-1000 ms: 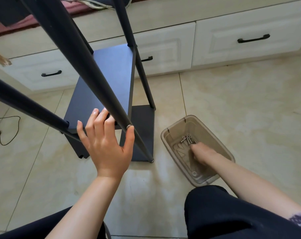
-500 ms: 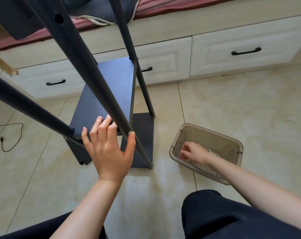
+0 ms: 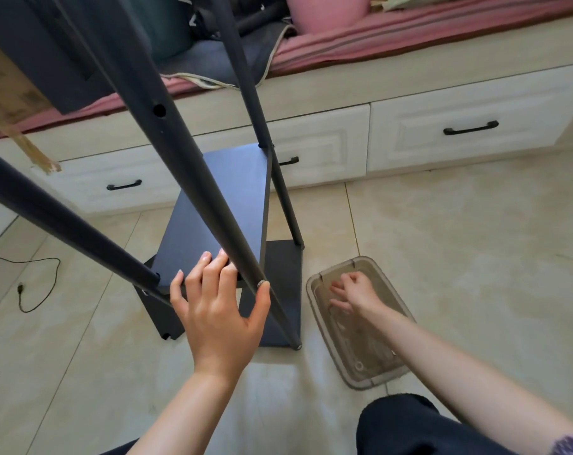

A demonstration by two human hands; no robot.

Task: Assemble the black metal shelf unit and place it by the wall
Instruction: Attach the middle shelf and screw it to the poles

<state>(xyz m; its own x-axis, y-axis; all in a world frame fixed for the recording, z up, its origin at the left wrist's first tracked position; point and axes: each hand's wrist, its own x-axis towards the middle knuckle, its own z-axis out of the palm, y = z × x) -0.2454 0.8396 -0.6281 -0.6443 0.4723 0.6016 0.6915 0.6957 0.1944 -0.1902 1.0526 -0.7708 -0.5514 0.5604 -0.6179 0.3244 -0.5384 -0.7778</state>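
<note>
Two of your hands are busy: your left hand (image 3: 218, 310) rests with straight fingers against the middle panel and front post of the black metal shelf unit (image 3: 219, 205), thumb just under a small silver screw head (image 3: 262, 284). The unit stands on the beige tiled floor (image 3: 459, 241), near the white drawer fronts (image 3: 469, 133). Your right hand (image 3: 352, 292) reaches into the translucent brown plastic bin (image 3: 360, 366), fingers loosely spread.

Your right hand (image 3: 354, 292) is blurred inside the plastic bin (image 3: 314, 290), so you cannot tell whether its fingers (image 3: 339, 303) hold anything, nor what lies in the bin. Above the bin, the shelf unit's posts (image 3: 180, 152) run off the picture's top edge, and your left hand (image 3: 218, 310) hides the shelf's near corner.
</note>
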